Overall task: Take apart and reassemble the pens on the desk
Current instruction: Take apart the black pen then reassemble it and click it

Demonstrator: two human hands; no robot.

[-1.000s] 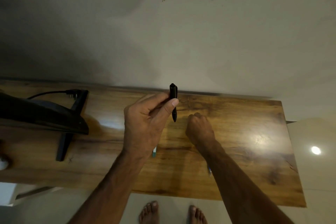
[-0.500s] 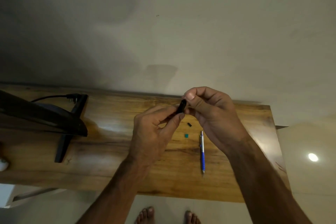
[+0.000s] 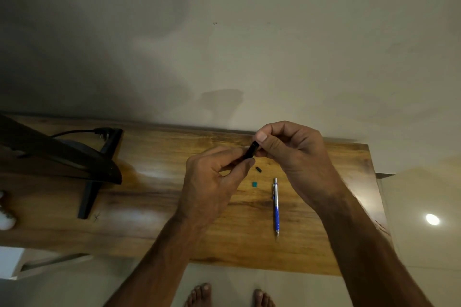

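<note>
A black pen (image 3: 251,150) is held above the wooden desk (image 3: 154,207) by both hands. My left hand (image 3: 212,182) pinches its lower part, most of which is hidden in the fingers. My right hand (image 3: 291,149) grips its upper end between thumb and fingertips. Below the hands a small black piece (image 3: 259,170) and a small teal piece (image 3: 254,184) lie on the desk. A blue and silver pen (image 3: 275,207) lies to their right, tip toward me.
A dark monitor (image 3: 57,157) on a black stand (image 3: 89,197) with a cable (image 3: 74,131) fills the desk's left side. The wall runs along the far edge. My bare feet (image 3: 229,295) show on the floor below the near edge.
My right hand has come up from the desk and taken hold of the black pen's upper end. The blue pen and the two small pieces, hidden a second ago, now show.
</note>
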